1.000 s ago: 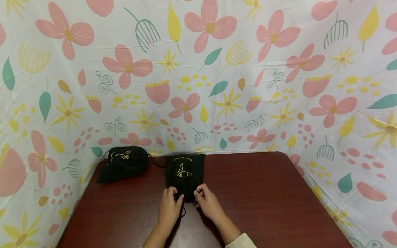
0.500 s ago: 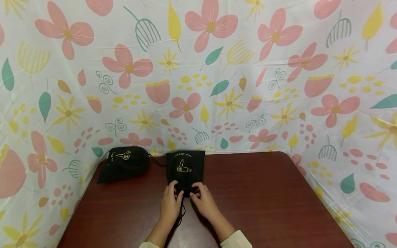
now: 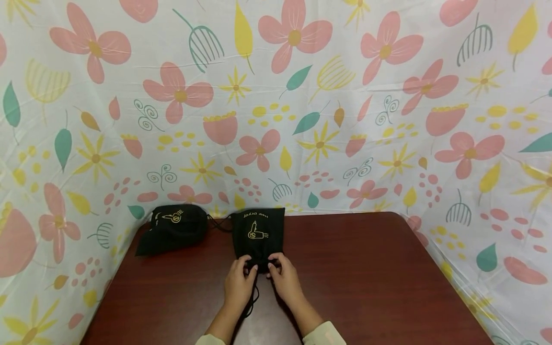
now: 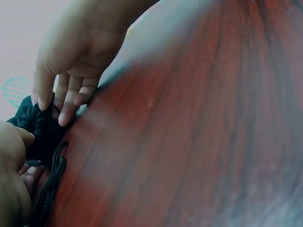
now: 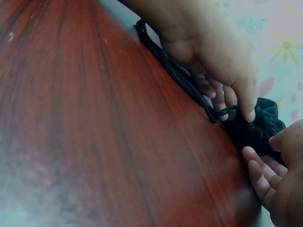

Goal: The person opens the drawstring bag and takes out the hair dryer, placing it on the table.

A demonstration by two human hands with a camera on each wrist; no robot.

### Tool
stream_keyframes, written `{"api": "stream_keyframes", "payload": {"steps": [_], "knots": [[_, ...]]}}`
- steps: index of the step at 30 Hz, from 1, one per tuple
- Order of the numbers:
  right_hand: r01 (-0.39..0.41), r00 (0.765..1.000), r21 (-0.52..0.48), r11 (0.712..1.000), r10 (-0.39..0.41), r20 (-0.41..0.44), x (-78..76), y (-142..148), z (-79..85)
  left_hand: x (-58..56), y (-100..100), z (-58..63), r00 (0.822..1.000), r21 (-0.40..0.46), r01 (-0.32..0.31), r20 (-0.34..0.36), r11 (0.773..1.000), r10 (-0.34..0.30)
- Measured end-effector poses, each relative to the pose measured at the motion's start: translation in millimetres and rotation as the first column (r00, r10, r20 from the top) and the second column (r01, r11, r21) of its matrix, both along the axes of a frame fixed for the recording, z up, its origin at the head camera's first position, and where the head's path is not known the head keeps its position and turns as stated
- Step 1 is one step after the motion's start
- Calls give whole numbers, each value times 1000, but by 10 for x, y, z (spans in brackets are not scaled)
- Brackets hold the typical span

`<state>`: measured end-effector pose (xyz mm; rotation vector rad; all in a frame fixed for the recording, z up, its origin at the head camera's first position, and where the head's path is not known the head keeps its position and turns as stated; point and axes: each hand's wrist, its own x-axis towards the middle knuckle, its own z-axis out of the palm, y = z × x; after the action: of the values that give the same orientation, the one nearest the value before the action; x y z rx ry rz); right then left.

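The work in hand is at the mouth of a black drawstring hair dryer pouch (image 3: 258, 239), which lies in the middle of the desk (image 3: 366, 278), near its far edge, with its mouth toward the person. As far as the pictures show, that mouth is already bunched into folds, while its black cord (image 5: 182, 78) trails loose over the desk with no knot in sight. Whether the neck is being tightened or loosened cannot be told; either way, the handling looks unfinished.

The left hand (image 3: 236, 283) pinches the gathered cloth between thumb and fingers, and the right hand (image 3: 286, 281) pinches it just across from there.

The printed end of this pouch lies fairly flat; whether anything is inside cannot be told. To its left, near but apart, sits a second black pouch (image 3: 185, 230) with a similar dryer print, touched by neither hand. It bulges, so it probably holds something, though the contents are hidden. Its cords (image 3: 220, 224) reach toward the handled pouch.
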<state>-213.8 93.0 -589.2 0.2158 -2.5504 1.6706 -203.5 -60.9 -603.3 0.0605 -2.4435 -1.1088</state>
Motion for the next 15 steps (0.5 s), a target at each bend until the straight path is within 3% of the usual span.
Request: {"api": "stream_keyframes", "payload": {"steps": [7,15], "knots": [[-14,1000,37,999,13,17,-41,4,-6,-18,0,-1,999,42,5,33,999,-7],[-105,994,57,993,107,-37,-76,55,-100,-19,-12,-19,996,49,25,87,998,-29]]}}
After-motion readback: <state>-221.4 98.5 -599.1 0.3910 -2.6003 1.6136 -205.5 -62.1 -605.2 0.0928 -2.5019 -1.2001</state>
